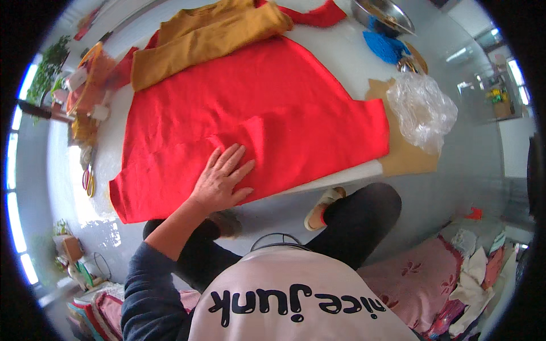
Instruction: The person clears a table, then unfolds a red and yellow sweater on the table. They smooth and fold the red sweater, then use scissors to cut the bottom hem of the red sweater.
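A large piece of red fabric (298,115) lies spread over a white table, with a wrinkle near its middle. Flat on its lower part rests my left hand (225,177), palm down and fingers apart, beside a raised fold. Across the far end of the red fabric is a folded mustard-yellow garment (204,42). My right hand is out of view. A brown paper-like sheet (409,164) lies at the right end of the table, partly under a crumpled clear plastic bag (422,108).
Scissors (88,181) lie at the left, below an orange basket (87,81) of small items. A metal bowl (384,15) and blue netting (384,46) stand at the far right. Pink patterned cloth (409,277) is behind me on the right.
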The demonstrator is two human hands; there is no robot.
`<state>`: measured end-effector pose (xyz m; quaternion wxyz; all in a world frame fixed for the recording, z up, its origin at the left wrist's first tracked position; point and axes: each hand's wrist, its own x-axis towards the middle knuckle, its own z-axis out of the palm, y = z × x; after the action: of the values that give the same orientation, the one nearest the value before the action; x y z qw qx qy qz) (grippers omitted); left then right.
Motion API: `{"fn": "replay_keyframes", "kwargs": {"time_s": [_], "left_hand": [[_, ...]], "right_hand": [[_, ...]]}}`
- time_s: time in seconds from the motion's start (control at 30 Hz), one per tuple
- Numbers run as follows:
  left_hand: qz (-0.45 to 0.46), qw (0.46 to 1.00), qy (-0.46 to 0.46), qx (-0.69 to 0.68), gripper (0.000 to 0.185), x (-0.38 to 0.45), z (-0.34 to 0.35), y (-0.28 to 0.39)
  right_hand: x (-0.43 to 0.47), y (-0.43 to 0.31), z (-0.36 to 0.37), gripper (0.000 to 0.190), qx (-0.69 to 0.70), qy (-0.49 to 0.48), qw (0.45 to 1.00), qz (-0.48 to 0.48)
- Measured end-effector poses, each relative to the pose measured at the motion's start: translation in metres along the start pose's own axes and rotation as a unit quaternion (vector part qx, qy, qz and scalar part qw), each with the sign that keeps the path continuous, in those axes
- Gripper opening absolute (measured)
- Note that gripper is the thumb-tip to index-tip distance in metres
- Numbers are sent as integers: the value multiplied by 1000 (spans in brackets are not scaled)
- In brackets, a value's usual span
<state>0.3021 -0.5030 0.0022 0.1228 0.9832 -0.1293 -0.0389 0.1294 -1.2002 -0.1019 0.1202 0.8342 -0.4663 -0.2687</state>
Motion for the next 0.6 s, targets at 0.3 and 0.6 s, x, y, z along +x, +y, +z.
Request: {"fn": "replay_keyframes", "kwargs": {"time_s": [0.3, 0.6], "left_hand": [[52, 987, 123, -95, 61, -18, 18, -16], [-158, 964, 215, -17, 59, -130, 20, -6]], "right_hand": [[-136, -261, -192, 62, 306, 384, 765, -417], [-350, -424, -199, 72, 103, 303, 578, -751]]}}
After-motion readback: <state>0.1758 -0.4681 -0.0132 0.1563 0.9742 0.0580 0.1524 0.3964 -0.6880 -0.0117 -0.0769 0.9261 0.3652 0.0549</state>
